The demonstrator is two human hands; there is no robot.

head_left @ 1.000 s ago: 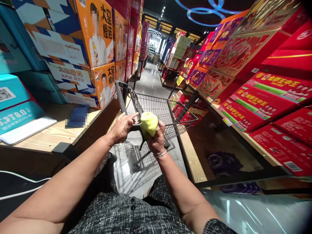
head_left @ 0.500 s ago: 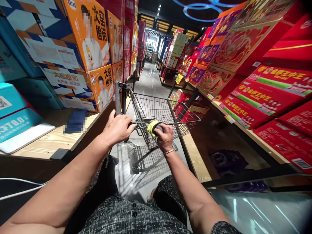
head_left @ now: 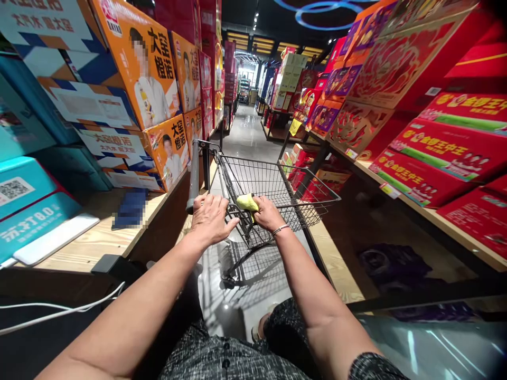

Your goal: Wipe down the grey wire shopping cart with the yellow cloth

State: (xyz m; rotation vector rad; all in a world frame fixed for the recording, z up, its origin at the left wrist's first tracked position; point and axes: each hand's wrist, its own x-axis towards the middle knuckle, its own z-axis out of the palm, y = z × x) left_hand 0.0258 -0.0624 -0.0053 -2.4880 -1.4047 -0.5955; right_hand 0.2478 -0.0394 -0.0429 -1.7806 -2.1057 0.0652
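Note:
A shopping cart (head_left: 253, 174) with a dark wire basket stands in front of me, turned sideways, its grey handle (head_left: 194, 174) at the left. My left hand (head_left: 212, 217) is on the cart's near frame beside the handle's lower end. Its fingers bend over the frame out of sight, and the thumb sticks out to the right. In my right hand (head_left: 269, 214) is a yellow cloth (head_left: 247, 201), closed in the fingers and pressed against the near rim of the basket. Part of the cloth hides behind the fingers.
Orange drink cartons (head_left: 160, 79), a dark blue object (head_left: 130, 208) and a white flat device (head_left: 59, 238) sit on the left wooden shelf. White cables (head_left: 59, 314) hang below it. Red gift boxes (head_left: 447, 142) fill the right shelf. The tiled aisle (head_left: 245, 124) runs ahead.
My left hand has turned, its fingers now bending over the frame near the handle's end. The cloth in my right hand has shifted slightly along the rim. The view has moved a little.

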